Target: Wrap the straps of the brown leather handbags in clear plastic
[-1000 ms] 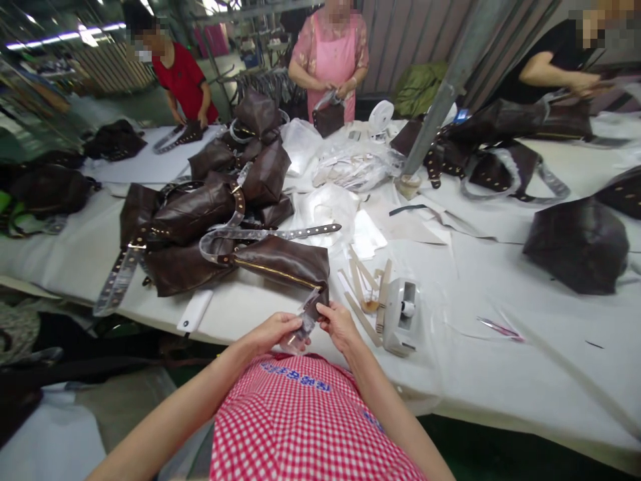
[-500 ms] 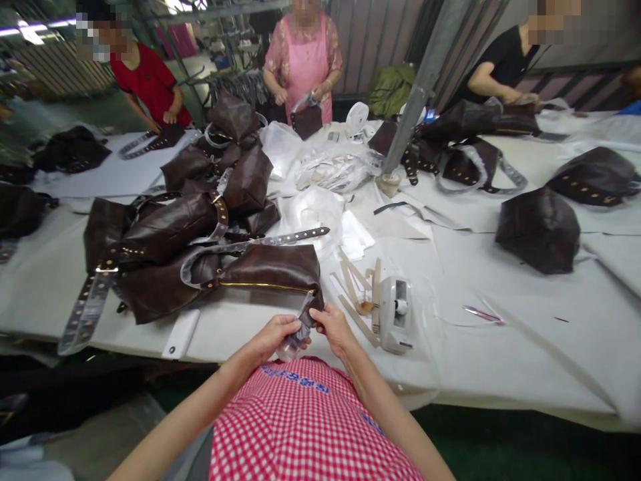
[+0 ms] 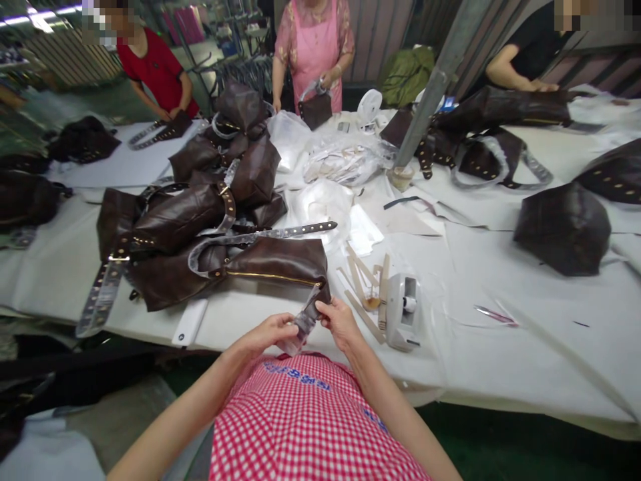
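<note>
A dark brown leather handbag [image 3: 280, 257] lies along the front of the pile, its gold zipper facing me and its right end near my fingers. My left hand [image 3: 273, 332] is closed on a crumpled piece of clear plastic film [image 3: 304, 321] that hangs by the bag's zipper end. With thumb and fingers pinched, my right hand [image 3: 340, 324] grips the dark leather tab at that same end. The plastic partly covers this tab, so its exact shape is hidden. A studded strap [image 3: 300, 230] with plastic wrapping lies across the back of the handbag.
More brown bags are piled [image 3: 175, 214] to the left, others [image 3: 563, 230] to the right. A grey tape dispenser [image 3: 403, 314], cardboard strips [image 3: 368, 277] and thread snips [image 3: 495, 315] lie on the pale table. A metal post [image 3: 425, 110] rises behind. Several co-workers stand across the table.
The view has shifted, so the table's contents sit slightly right. My left hand has drawn slightly away from my right, and more plastic film shows between them.
</note>
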A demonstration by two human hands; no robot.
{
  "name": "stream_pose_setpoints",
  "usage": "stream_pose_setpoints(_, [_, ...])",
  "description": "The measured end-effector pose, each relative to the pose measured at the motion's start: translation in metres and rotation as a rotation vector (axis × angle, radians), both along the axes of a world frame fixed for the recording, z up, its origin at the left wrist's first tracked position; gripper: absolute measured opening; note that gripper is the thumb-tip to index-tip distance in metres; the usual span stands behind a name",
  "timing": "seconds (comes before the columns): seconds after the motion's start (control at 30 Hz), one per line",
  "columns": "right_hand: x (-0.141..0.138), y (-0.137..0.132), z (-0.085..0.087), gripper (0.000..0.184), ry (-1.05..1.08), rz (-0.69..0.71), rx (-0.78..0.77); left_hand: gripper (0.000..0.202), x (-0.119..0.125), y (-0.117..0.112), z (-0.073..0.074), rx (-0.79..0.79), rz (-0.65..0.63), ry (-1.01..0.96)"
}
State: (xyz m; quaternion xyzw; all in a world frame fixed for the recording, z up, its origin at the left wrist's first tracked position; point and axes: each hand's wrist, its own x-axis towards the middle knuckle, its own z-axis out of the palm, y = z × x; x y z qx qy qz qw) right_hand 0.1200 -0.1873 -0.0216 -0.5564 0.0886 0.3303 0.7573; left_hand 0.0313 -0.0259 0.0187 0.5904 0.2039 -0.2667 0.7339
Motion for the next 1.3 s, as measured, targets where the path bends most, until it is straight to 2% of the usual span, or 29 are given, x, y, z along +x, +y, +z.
stream_pose_setpoints(0.07, [0.002,-0.001,-0.001,0.029,0.034,-0.003,0.010,0.037,-0.008,0.003,0.000,-0.020,-0.027,0.026])
stream_pose_setpoints(0.2, [0.002,-0.001,0.003,0.028,-0.029,0.016,-0.016,0.031,-0.015,-0.005,-0.002,-0.035,0.109,0.055])
stream_pose_setpoints(0.43, [0.004,-0.002,0.014,0.030,-0.121,0.026,-0.064,0.039,-0.009,-0.015,0.002,-0.103,0.199,0.069])
stream_pose_setpoints(0.53, [0.007,-0.001,0.014,0.031,-0.143,0.019,-0.084,0.045,-0.003,-0.014,-0.002,-0.120,0.192,0.082])
stream_pose_setpoints(0.67, [0.011,0.001,0.009,0.032,-0.108,-0.006,-0.068,0.046,0.008,-0.016,-0.007,-0.054,0.214,0.039])
stream_pose_setpoints(0.83, [0.009,0.001,0.001,0.031,-0.078,-0.017,-0.064,0.043,0.021,-0.021,0.002,0.009,0.158,-0.011])
stream_pose_setpoints(0.93, [0.006,0.000,0.005,0.029,-0.133,-0.007,-0.087,0.043,0.022,-0.020,0.005,-0.010,0.125,0.036])
stream_pose_setpoints(1.03, [0.004,-0.001,0.011,0.027,-0.196,0.032,-0.085,0.046,0.020,-0.020,0.003,-0.029,0.154,0.043])
stream_pose_setpoints(1.13, [0.005,-0.002,0.011,0.030,-0.054,0.072,0.024,0.044,0.019,-0.022,0.001,-0.023,0.165,0.007])
stream_pose_setpoints(1.23, [0.010,-0.003,0.003,0.036,0.234,0.066,0.160,0.041,0.018,-0.024,0.003,0.008,0.124,0.014])
stream_pose_setpoints(1.3, [0.013,-0.003,-0.003,0.039,0.303,0.044,0.195,0.040,0.018,-0.025,0.005,0.023,0.116,0.024])
